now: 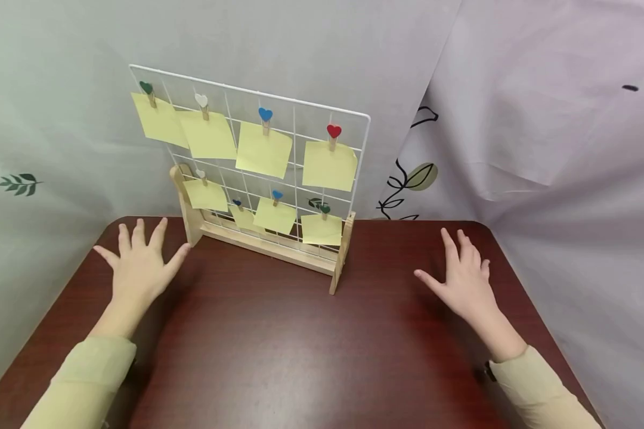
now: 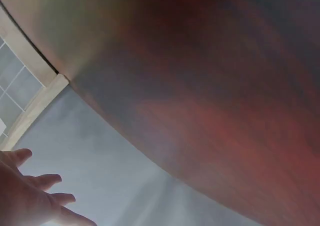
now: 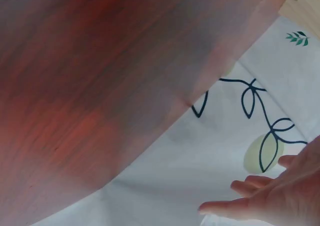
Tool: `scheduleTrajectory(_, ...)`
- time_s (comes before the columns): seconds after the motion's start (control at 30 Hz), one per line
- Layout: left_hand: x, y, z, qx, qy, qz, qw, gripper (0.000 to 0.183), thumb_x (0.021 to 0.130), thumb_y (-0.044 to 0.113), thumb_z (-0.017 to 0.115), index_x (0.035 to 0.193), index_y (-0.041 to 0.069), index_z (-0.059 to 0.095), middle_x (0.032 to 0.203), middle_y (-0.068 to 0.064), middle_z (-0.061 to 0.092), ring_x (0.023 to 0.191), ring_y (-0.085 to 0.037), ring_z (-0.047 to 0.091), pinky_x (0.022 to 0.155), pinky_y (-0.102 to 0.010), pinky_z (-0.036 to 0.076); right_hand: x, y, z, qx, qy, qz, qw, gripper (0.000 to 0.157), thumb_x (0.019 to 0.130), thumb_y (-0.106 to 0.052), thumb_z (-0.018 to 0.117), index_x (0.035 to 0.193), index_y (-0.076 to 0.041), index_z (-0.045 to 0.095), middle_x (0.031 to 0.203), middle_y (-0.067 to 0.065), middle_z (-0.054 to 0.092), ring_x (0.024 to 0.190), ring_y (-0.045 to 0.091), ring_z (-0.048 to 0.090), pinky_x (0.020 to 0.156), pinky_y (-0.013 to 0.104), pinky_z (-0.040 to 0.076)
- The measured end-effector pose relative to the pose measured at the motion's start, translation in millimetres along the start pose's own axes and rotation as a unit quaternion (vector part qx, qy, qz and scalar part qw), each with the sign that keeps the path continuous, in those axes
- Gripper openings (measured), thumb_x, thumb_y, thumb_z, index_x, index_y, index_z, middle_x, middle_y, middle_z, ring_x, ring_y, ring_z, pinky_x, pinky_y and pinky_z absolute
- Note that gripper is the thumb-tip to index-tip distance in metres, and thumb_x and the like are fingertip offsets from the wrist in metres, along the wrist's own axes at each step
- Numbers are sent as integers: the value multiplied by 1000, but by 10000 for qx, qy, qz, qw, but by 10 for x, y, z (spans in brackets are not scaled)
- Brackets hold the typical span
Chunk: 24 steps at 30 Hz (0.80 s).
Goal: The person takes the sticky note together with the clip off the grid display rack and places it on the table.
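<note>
My left hand [image 1: 139, 271] is held over the table's left side with fingers spread, holding nothing. Over the right side my right hand [image 1: 466, 283] also has its fingers extended and holds nothing. Between them, nearer the left hand, a white wire grid [image 1: 295, 128] stands upright in a wooden base [image 1: 268, 249]. Several yellow sticky notes [image 1: 263, 152] hang on it in two rows from small wooden clips with hearts, among them a red heart clip [image 1: 333, 132] and a blue heart clip [image 1: 265, 116]. One lower note is partly hidden behind its neighbour.
The dark red-brown wooden table [image 1: 311, 351] has rounded far corners. Pale cloth [image 1: 542, 137] with printed leaves hangs behind and beside it. The wooden upright [image 2: 37, 108] of the stand shows in the left wrist view.
</note>
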State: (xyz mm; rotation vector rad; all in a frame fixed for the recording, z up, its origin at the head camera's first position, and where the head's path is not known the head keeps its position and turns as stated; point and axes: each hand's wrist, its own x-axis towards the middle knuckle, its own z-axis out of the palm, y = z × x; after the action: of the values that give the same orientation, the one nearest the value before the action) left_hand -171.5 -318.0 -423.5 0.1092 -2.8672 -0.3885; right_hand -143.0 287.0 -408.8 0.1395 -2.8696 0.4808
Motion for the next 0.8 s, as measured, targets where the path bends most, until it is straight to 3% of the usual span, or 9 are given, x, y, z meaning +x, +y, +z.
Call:
scheduleTrajectory(0.23, 160, 66, 27, -820, 137, -250, 9962, 85, 106, 66, 42, 162, 3, 35, 162, -44, 27, 152, -69, 16, 109, -95, 3, 75, -171, 40, 300, 521, -411, 9973, 96, 90, -44, 80, 164, -6, 32, 162, 33, 35, 146, 58, 35, 113, 80, 29)
scheduleTrajectory(0.47, 291, 102, 53, -1468, 127, -428, 9882, 87, 107, 63, 41, 164, -1, 31, 160, -42, 34, 147, -65, 30, 114, -84, 21, 156, -350, 110, 631, 718, -727, 9928, 91, 91, -39, 80, 162, -4, 36, 159, 30, 41, 142, 53, 41, 114, 73, 34)
scheduleTrajectory(0.8, 465, 125, 119, -2514, 445, -378, 9661, 74, 108, 45, 53, 162, -3, 35, 160, -36, 41, 149, -57, 37, 121, -71, 29, 275, -639, 191, 885, 845, -1124, 9861, 87, 92, -40, 79, 160, -2, 39, 155, 26, 47, 142, 47, 44, 120, 64, 34)
